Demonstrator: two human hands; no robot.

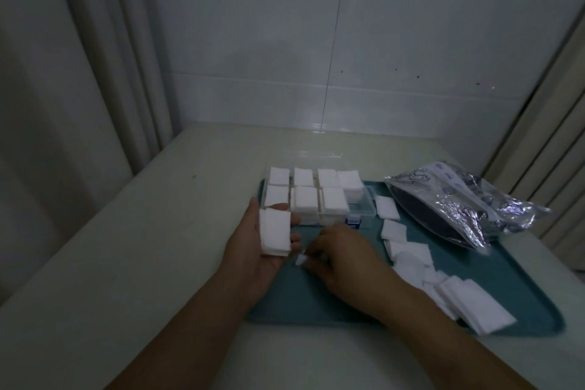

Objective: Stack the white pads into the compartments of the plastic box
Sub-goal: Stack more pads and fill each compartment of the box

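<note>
The left hand cradles a small stack of pads beside the box on the tray. The right hand pinches one pad; better square its edges onto the stack before loading a compartment.

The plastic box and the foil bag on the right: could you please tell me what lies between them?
In the head view, one loose white pad lies on the teal tray between the plastic box and the foil bag.
</note>
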